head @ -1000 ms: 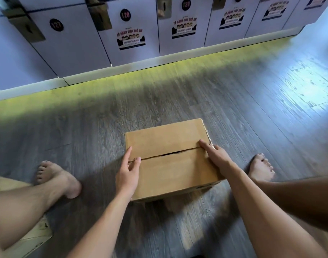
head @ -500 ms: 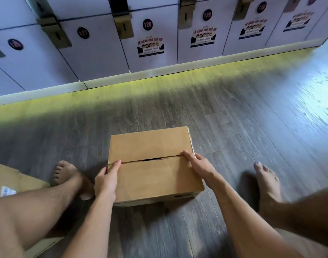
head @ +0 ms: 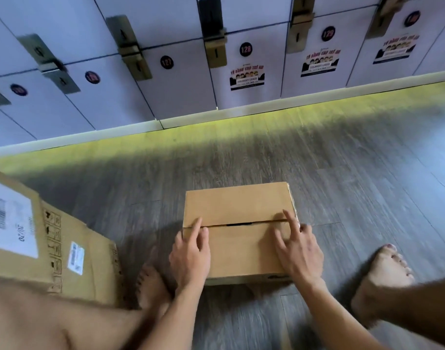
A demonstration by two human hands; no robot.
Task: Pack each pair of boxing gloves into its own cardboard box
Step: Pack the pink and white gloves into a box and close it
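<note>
A small brown cardboard box (head: 238, 205) sits on the wooden floor in front of me, its two top flaps folded down with a thin slit between them. My left hand (head: 190, 253) rests on the box's left edge, fingers straight and reaching to the seam. My right hand (head: 298, 251) lies flat on the near flap at the right side, fingers spread toward the seam. No boxing gloves are visible; the inside of the box is hidden.
A larger cardboard box (head: 47, 246) with white labels lies at the left, beside my left leg. My bare feet (head: 382, 271) flank the small box. A row of white numbered lockers (head: 181, 79) runs along the far side of the floor.
The view has swung left, bringing the larger box into sight. Both hands slid further onto the small box's top, fingers now spread flat over the near flap and seam.
</note>
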